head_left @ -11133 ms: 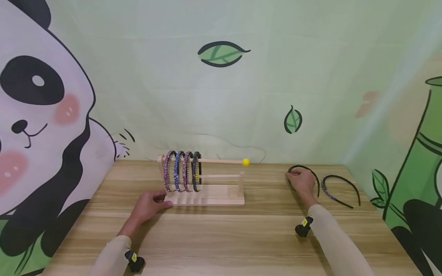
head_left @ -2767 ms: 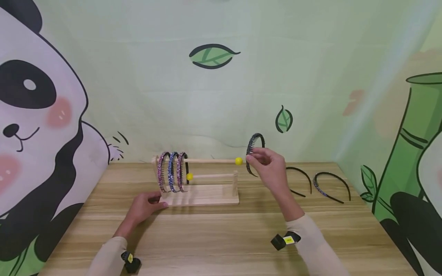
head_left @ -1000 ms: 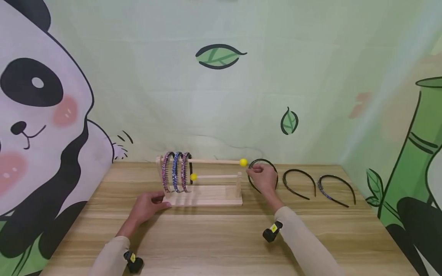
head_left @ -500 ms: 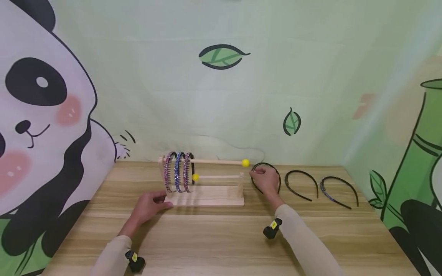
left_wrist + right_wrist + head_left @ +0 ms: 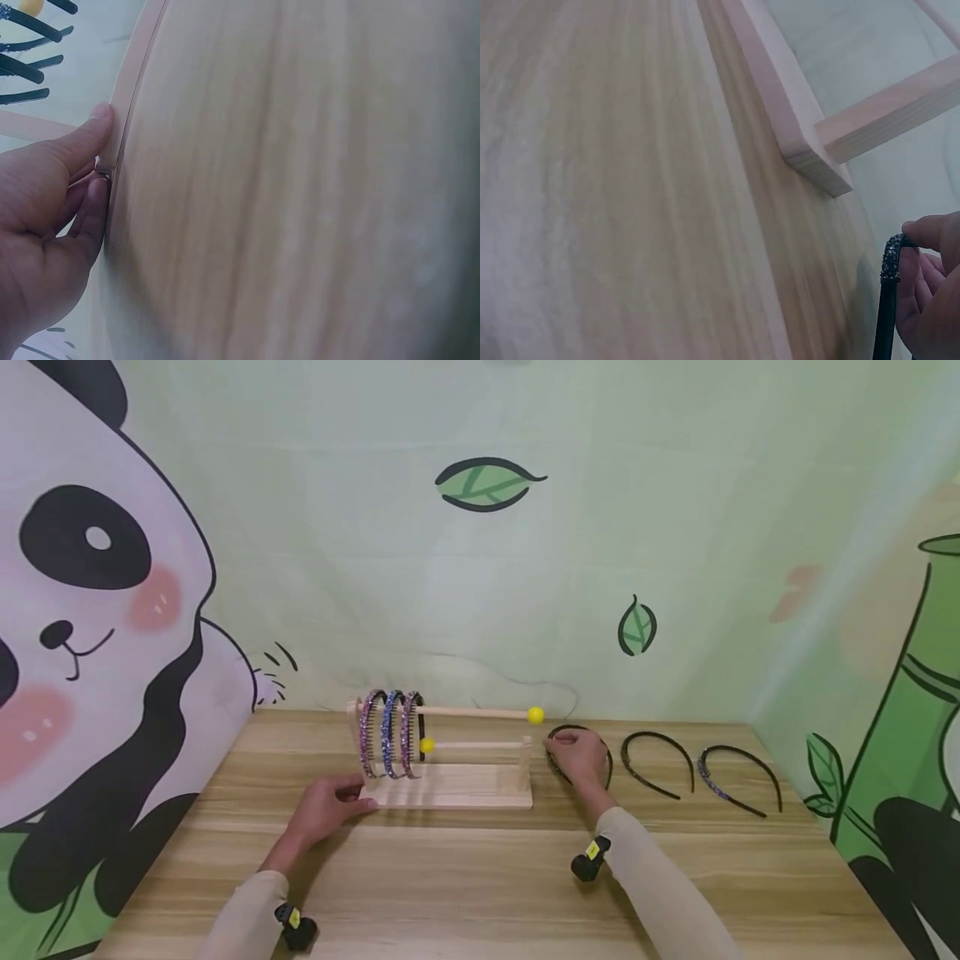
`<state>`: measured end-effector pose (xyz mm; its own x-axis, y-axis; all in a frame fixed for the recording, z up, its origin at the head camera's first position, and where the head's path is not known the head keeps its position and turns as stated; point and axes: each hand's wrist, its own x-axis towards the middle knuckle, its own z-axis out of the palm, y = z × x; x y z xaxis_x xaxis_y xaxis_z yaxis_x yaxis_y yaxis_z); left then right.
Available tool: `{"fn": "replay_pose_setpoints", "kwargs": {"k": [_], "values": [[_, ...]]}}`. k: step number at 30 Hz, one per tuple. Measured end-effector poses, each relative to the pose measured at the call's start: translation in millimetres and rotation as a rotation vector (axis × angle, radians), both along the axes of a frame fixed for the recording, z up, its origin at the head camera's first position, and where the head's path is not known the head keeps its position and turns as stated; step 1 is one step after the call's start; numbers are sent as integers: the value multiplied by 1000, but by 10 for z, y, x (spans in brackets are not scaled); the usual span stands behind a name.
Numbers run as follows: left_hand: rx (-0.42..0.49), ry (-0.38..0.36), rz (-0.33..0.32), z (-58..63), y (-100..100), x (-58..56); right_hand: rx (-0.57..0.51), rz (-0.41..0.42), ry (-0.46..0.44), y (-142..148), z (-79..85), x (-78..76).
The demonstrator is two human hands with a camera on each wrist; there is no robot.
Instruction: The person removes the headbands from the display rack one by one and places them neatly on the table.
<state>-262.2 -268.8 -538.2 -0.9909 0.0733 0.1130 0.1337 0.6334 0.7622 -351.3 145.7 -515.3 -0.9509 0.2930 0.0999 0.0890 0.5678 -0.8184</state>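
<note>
held headband (image 5: 891, 259): partly behind right hand (image 5: 581, 757) | printed panda (image 5: 123, 672): cut by left edge | left-wrist tabletop (image 5: 300, 187): blurred

A staged filming corner by its look, home or studio I cannot tell, creased pale-green backdrop (image 5: 360, 568) wrapping round, cartoon panda (image 5: 112, 635) at left, green bamboo (image 5: 907, 735) at right, outlined leaves (image 5: 487, 485) between, wood-grain table (image 5: 450, 885) close against it, small black wrist cameras (image 5: 587, 863)

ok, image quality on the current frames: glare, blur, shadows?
Head: fairly even light, pale diagonal streak on the backdrop at right, soft shadows on the tabletop. Left wrist: tabletop blurry, darkening at the right edge; left hand clearer. Right wrist: pale haze at left; wooden stand edges sharper than the tabletop grain.
</note>
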Motion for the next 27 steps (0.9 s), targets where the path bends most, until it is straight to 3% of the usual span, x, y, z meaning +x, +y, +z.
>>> {"fn": "replay_pose_setpoints", "kwargs": {"k": [18, 27], "values": [[-20, -36, 17, -10, 29, -8, 29, 26, 17, 43, -97, 19], [-14, -53, 24, 0, 12, -12, -26, 86, 68, 253, 0, 77]]}}
